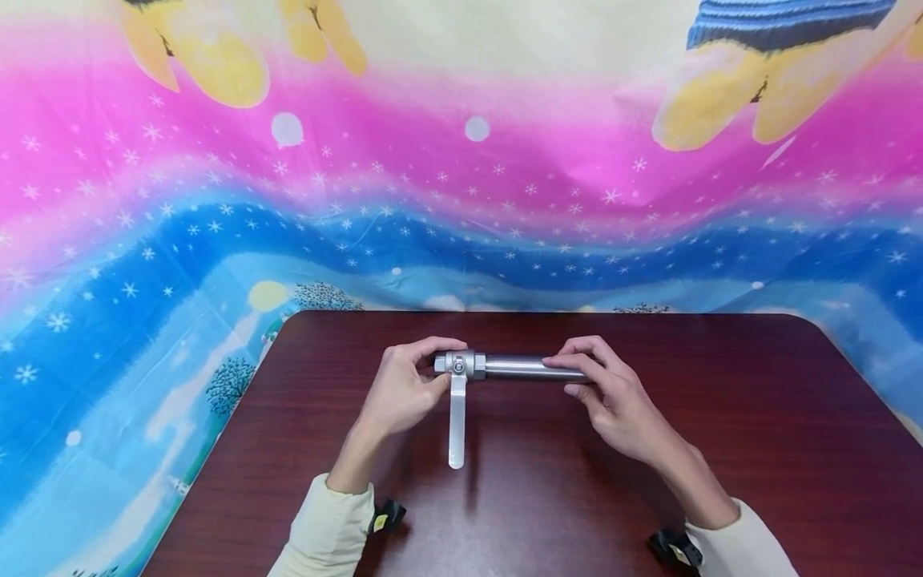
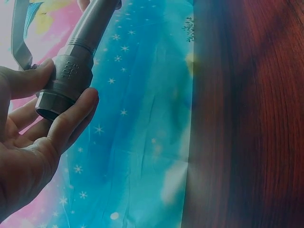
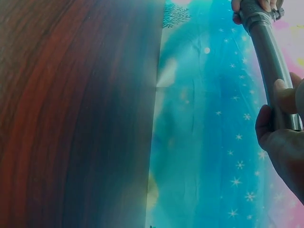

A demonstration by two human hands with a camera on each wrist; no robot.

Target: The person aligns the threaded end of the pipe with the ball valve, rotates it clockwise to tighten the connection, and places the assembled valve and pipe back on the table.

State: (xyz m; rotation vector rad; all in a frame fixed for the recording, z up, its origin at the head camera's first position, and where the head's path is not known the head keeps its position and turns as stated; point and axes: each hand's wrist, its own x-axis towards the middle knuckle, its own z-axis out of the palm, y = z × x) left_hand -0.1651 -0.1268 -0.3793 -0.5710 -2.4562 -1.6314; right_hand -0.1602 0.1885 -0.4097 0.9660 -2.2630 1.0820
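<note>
The metal ball valve (image 1: 459, 362), in line with a steel pipe (image 1: 515, 367), is held above the counter (image 1: 548, 513), short of its far edge. Both look stiff and fairly heavy, the smooth pipe likely slippery; the valve's faceted ends should give the surest hold, the flat lever (image 1: 457, 425) the poorest. The left hand (image 1: 402, 393) pinches the valve between thumb and fingers; the right hand (image 1: 613, 401) grips the pipe near its free end. The counter is dark reddish wood-grain with rounded far corners; behind hangs a snowflake-printed cloth (image 1: 577, 184).

Glossy red-brown wood-grain table (image 1: 548, 513), far corners (image 1: 796, 325) rounded
</note>
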